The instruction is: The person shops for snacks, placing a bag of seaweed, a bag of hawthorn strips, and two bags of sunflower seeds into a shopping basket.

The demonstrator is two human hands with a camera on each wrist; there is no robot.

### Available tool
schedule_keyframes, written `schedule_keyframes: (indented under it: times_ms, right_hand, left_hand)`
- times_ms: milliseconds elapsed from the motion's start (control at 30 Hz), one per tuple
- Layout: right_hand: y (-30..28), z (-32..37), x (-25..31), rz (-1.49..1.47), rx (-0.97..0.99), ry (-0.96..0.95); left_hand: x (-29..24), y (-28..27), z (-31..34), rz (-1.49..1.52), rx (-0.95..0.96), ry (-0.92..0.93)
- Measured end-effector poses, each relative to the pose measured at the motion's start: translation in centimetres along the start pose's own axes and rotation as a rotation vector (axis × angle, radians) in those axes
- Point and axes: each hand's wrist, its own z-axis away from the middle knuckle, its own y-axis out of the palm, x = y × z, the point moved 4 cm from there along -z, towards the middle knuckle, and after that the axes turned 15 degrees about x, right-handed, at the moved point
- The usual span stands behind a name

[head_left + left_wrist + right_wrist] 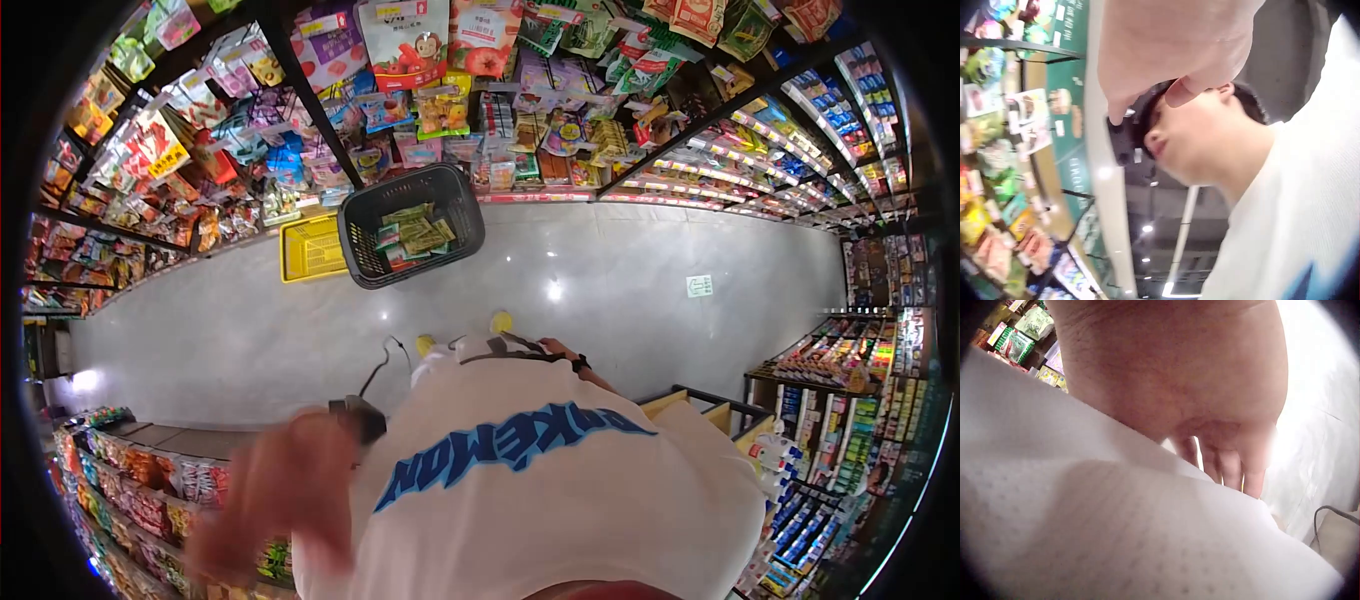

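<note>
My left hand (290, 490) is raised close to the head camera, blurred, with its fingers loosely spread. In the left wrist view, the left hand (1175, 50) is beside the head, its fingertips overlapping a dark head-worn device (1121, 140). My right hand (556, 348) hangs low at the side of the white shirt (600, 490). Its fingers (1230, 465) hang relaxed with nothing held in the right wrist view, partly hidden behind the white cloth. On the floor ahead stands a black basket (465, 215) holding several snack packets (418, 232).
A yellow basket (312, 248) sits against the black one's left side. Shelves of bagged snacks (560, 130) run along the far side, with more racks (150, 490) at near left and shelving (850, 430) at right. A floor sticker (698, 286) marks the grey floor (600, 270).
</note>
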Motion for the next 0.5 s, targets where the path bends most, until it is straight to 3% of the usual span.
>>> schedule_keyframes:
  times_ms: [33,67,133,167,333,500]
  right_hand:
    - [-0.9,-0.8,-3.4,-0.002,0.009,-0.065]
    - [-1.3,-1.2,-3.6,0.158,0.054,-0.007]
    - [-0.9,-0.9,-3.0,0.188,0.026,-0.177]
    - [-0.9,-0.8,-3.1,0.236,0.034,-0.114]
    - [1.3,1.2,3.4,0.466,0.055,0.135]
    - [2.6,2.3,6.6,0.493,-0.028,0.127]
  left_hand:
    - [-0.9,1.1,-1.2,0.086,0.155,0.467]
    - [-1.9,2.0,-1.7,0.166,0.315,0.937]
    - [-1.3,2.5,-3.5,-0.019,0.368,0.667]
    - [-1.1,2.5,-4.0,-0.043,0.397,0.616]
    - [-0.7,3.2,-4.3,-0.046,0.481,0.632]
    - [0.3,4.1,-4.8,-0.056,0.563,0.591]
